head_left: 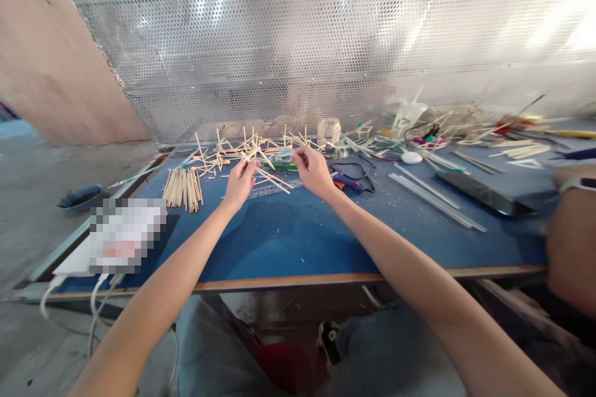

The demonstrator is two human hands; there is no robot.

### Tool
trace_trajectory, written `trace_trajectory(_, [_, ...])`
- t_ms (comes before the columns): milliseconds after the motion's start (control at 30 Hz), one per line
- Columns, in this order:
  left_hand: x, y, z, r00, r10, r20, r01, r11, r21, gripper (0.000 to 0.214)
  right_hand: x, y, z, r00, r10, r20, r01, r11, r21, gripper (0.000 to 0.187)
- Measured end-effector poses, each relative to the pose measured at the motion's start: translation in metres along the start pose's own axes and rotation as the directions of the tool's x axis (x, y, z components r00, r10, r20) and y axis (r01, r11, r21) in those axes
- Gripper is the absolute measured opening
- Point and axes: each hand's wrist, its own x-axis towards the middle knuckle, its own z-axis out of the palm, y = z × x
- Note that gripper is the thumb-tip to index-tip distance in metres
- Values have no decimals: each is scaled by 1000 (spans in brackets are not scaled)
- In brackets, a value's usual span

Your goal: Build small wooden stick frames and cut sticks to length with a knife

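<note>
My left hand (240, 185) is closed, thumb and fingers pinching a small frame of joined wooden sticks (274, 180) over the table. Some of its sticks point right, toward my other hand. My right hand (313, 170) is held to the right of the frame, with thumb and fingertips pressed together. Whatever lies between those fingertips is too small to make out. Just right of that hand lies a blue glue gun (350, 183) with a black cord. A bundle of loose wooden sticks (182, 190) lies left of my left hand. More stick frames (218, 154) stand behind both hands.
A perforated metal screen (279, 62) rises behind the blue table (288, 242). A glass jar (328, 131), clear glue sticks (431, 201) and a dark phone (484, 192) lie rightward. A white box (74, 262) with cables sits front left. Another person's arm (570, 236) is at right.
</note>
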Motion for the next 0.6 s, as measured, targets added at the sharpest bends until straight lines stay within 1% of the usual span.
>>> trace_trajectory(67, [0,-1,-2,999,-8,34,9,1000,-16,41,1,1,0,1000,7,-4,-7,1000,4,18])
trace_trajectory(200, [-2,-3,-3,991,-8,135,10,1000,-15,38,1,2,0,1000,12,9,-12,1000,23,20])
trace_trajectory(333, [-4,-5,-4,979,-11,202,12,1000,-4,39,0,0,0,998,37,46,-40,997,60,22])
trace_trajectory(400, [-4,-5,-5,976,-10,218,11,1000,-2,36,-1,-3,0,994,58,98,-66,994,89,27])
trace_trajectory(467, [-5,-4,-5,975,-5,224,4,1000,5,34,-3,-7,-1,981,64,185,-90,987,131,34])
trace_trajectory(600, [-6,0,-4,976,12,219,-20,999,34,32,-8,-14,4,926,50,373,-145,962,233,38])
